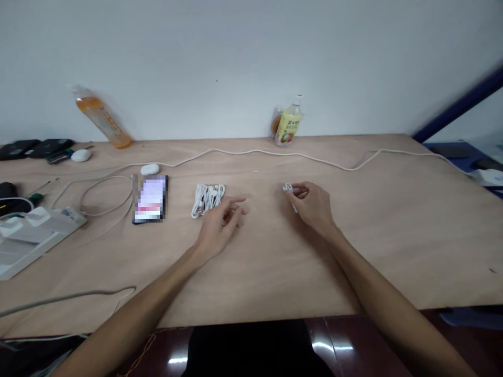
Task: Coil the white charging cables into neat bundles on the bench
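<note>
Between the thumb and fingers of my right hand is a small coiled white cable, low over the wooden table. Much of that coil is hidden behind the fingers. My left hand hovers with its fingers apart and nothing between them. Just behind and to the left of it lie several bundled white cables with metal plugs, side by side in a row. The left hand partly covers the near right corner of these bundles.
Left of the bundles lie a phone, a white earbud case and a white power strip. A long white cord crosses the table's back. An orange drink bottle and a yellow drink bottle lean by the wall.
</note>
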